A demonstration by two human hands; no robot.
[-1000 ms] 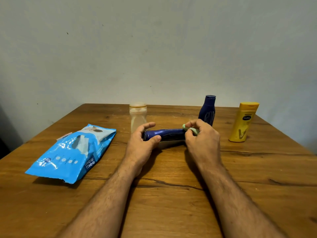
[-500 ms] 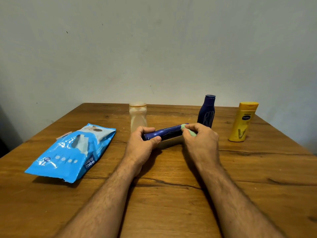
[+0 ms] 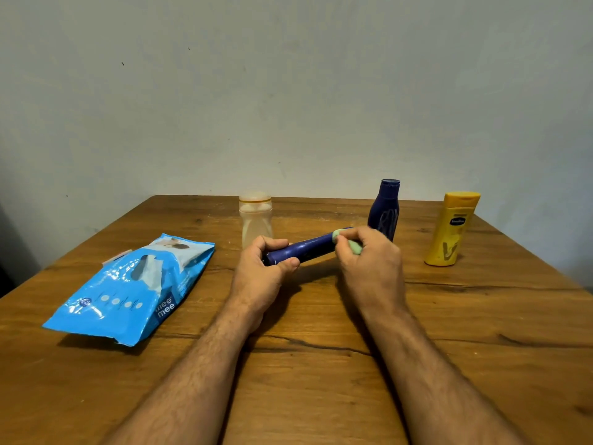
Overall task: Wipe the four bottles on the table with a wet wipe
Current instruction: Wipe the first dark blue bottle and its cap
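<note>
Holding the tube (image 3: 305,250) sideways above the table (image 3: 481,348) — my left hand (image 3: 266,268) curls round its near end, my right hand (image 3: 369,261) pinches the wipe (image 3: 348,242) against the far end. Looks light, stiff, probably slick when wet — grip the ends.

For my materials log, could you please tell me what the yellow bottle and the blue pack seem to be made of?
Yellow bottle: probably opaque plastic, smooth with a soft sheen, moulded flip cap. Blue pack: likely thin glossy plastic film, judging by its crinkles and bright glints.
</note>
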